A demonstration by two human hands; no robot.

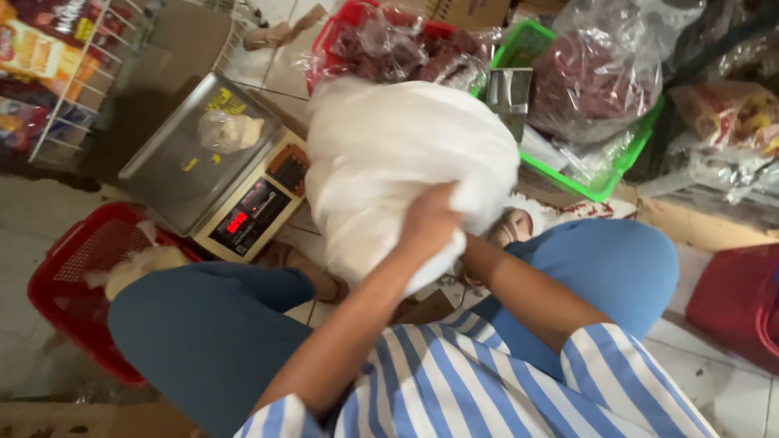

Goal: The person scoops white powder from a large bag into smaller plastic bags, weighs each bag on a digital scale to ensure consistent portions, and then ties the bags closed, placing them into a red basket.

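The left hand (428,223) has its grip clamped on a white bag (398,154); the right grip cannot be told. Left of the bag, a scale (215,162) sits on the tiled floor (24,219).

Large white plastic bag (406,162): full, bulging, rounded, surface creased and wrinkled. Held upright above the tiled floor between the knees, just beside a digital scale. Its lower near side is gripped by the left hand (428,223); contents cannot be seen.

Pale tiled floor (730,389) crowded with red baskets (69,280), a green crate (604,174), a wire rack (77,77), under dim indoor light.
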